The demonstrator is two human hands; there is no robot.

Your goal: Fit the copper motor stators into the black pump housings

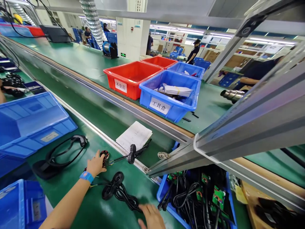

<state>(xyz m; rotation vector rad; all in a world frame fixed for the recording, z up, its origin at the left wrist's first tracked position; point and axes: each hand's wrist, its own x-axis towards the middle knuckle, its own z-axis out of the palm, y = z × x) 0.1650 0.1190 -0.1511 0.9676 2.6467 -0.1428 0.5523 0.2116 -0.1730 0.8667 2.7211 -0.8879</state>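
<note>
While our left hand (95,164) partly closes on the round copper-wound ring (105,156) near the far edge of the green tabletop (95,211), our right hand (152,217) spreads open beside the coiled black cable (126,197).

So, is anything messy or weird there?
Yes: black cords look tangled in the low blue bin, some poking over its rim. Two black strips lie loose beside the blue bin with papers.

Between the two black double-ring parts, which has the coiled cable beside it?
The lower double-ring part: the coiled cable lies between it and the right hand. The upper double-ring part is near the white papers.
</note>
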